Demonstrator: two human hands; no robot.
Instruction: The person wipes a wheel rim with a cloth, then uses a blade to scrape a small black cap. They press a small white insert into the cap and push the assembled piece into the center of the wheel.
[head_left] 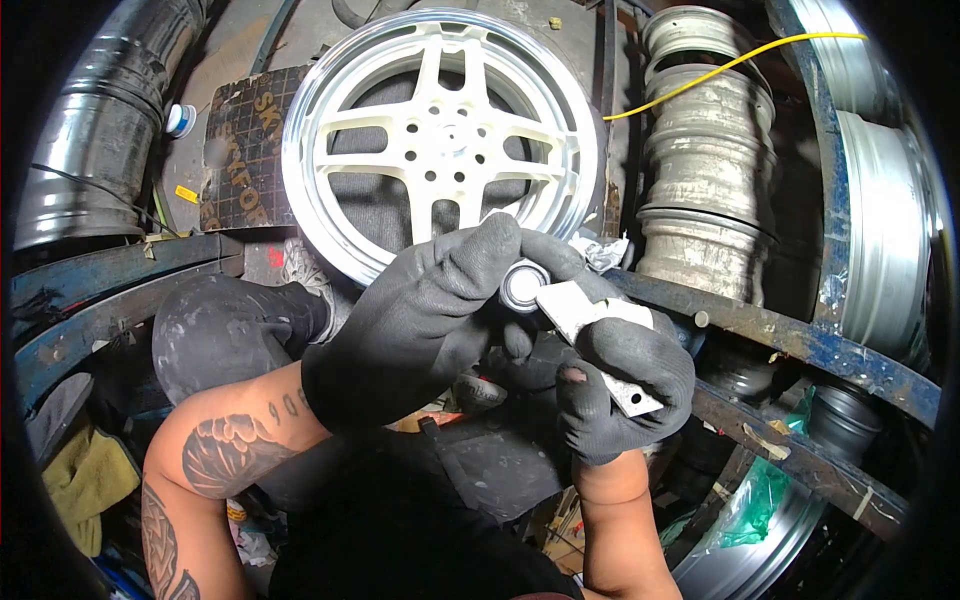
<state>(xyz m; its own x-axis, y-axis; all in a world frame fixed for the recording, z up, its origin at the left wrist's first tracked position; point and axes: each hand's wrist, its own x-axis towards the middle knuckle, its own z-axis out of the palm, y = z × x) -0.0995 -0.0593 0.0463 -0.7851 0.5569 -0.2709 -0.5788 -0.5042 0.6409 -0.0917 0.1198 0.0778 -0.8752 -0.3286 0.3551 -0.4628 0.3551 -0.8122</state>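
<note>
My left hand (425, 315), in a dark grey glove, is closed around a small cylinder (523, 288) with a pale round end and a dark ring. Most of its body is hidden by the fingers. Pinched in my gloved right hand (640, 375) is a flat, pale metal piece (567, 309) with a slanted tip and a small hole near its lower end. That tip sits right at the rim of the cylinder's round end. The right glove has a hole at one fingertip. Just beyond both hands lies a wheel rim (428, 186) with cream-white spokes and a polished lip.
A printed brown board (240, 150) lies partly under the wheel rim. Stacked bare rims (705, 170) stand at right, behind a blue metal rack (740, 310). A yellow cable (735, 66) crosses them. Large shiny barrels (100, 130) fill the left side. A white-and-blue cap (181, 121) lies near them.
</note>
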